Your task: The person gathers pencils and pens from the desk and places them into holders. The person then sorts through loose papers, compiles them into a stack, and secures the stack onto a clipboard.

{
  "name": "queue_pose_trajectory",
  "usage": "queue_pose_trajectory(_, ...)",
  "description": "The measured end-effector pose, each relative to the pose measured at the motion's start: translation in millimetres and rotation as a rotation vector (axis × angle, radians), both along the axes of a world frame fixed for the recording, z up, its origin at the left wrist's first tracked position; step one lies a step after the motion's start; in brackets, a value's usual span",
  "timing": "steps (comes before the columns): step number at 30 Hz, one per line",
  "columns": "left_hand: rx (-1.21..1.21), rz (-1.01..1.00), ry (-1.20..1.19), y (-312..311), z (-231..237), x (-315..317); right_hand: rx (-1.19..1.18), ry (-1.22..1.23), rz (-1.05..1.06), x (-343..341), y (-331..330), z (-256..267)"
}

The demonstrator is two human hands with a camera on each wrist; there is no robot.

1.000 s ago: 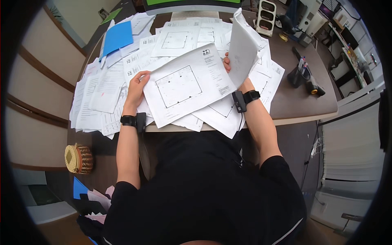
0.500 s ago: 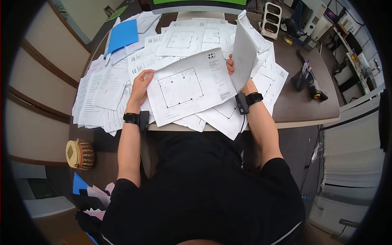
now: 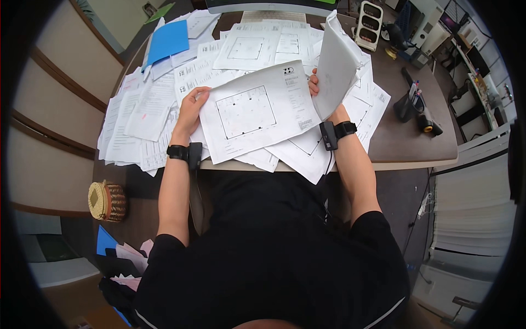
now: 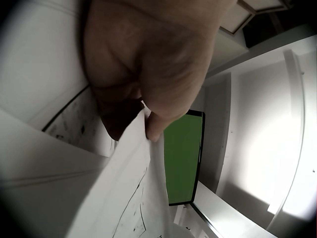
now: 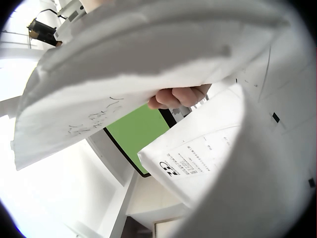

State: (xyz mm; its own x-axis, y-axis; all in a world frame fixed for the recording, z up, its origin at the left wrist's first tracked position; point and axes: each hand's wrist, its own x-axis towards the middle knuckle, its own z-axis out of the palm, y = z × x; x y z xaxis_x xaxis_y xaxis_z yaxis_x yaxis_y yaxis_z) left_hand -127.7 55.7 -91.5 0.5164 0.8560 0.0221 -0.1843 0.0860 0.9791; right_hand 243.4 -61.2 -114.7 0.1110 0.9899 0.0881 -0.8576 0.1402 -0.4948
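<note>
A large white sheet with a printed floor plan (image 3: 246, 112) is held up at a slant over the desk. My left hand (image 3: 190, 112) pinches its upper left edge between thumb and fingers, as the left wrist view also shows. A thick bundle of papers (image 3: 335, 66) stands nearly upright at the right, gripped by my right hand (image 3: 314, 84). Its curled fingertips (image 5: 181, 96) show past the bundle's edge in the right wrist view, while the bundle hides the palm. The sheet's right edge is close beside the bundle.
Loose printed pages (image 3: 148, 112) and more plan drawings (image 3: 246, 48) cover much of the desk (image 3: 422, 137). A blue folder (image 3: 167, 43) lies at the back left. A pen holder (image 3: 405, 107) stands at the right, and a monitor (image 3: 268, 5) at the back. A woven basket (image 3: 108, 202) is at lower left.
The head view has shifted slightly, so the desk appears a little farther right and higher. Both hands keep their holds on the sheet and the bundle, almost still.
</note>
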Motion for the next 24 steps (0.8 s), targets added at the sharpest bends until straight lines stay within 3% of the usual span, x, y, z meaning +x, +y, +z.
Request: queue_pose_trajectory(24, -0.008, 0.004, 0.02, -1.7, 3.1, 0.3, -0.001, -0.088, -0.046, -3.4, -4.1, 7.6)
